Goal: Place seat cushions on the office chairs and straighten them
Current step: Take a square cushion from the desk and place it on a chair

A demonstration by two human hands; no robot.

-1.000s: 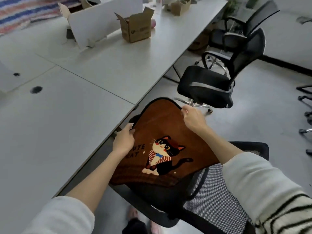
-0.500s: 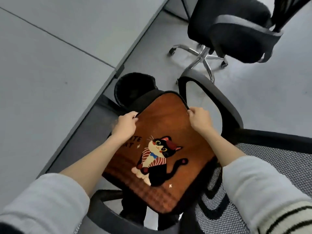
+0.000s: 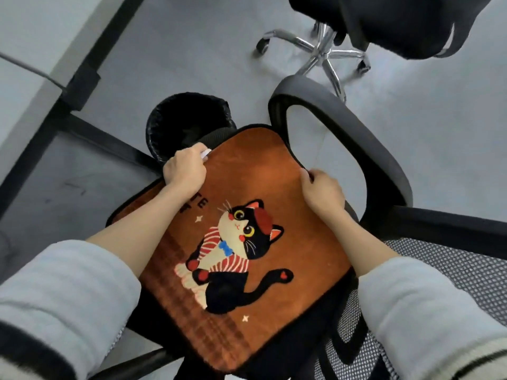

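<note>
One brown seat cushion (image 3: 263, 226), printed with one cartoon cat in a striped shirt and red cap, lies on the seat of the nearer of two office chairs (image 3: 343, 138), seen from directly above. The cushion sits turned at an angle on the seat, with black seat edge showing at its far corner and along its near side. Two hands hold it at opposite edges. The left hand (image 3: 185, 171) grips the cushion's far left edge with fingers curled over it, and something small and white shows at its fingertips. The right hand (image 3: 322, 192) pinches the cushion's right edge, close to the chair's curved grey armrest. Both forearms are bare below pushed-up pale sleeves. The chair's mesh backrest (image 3: 452, 270), black with white dots, lies at the lower right. One black waste bin (image 3: 189, 119) lined with a black bag stands on the grey floor (image 3: 192, 50) just beyond the cushion's far corner. The second office chair (image 3: 384, 20) stands further off at the top right, with a black seat and a chrome star base on castors. The pale bench (image 3: 24, 31) edge crosses the top left corner, its dark frame running down to the floor.
</note>
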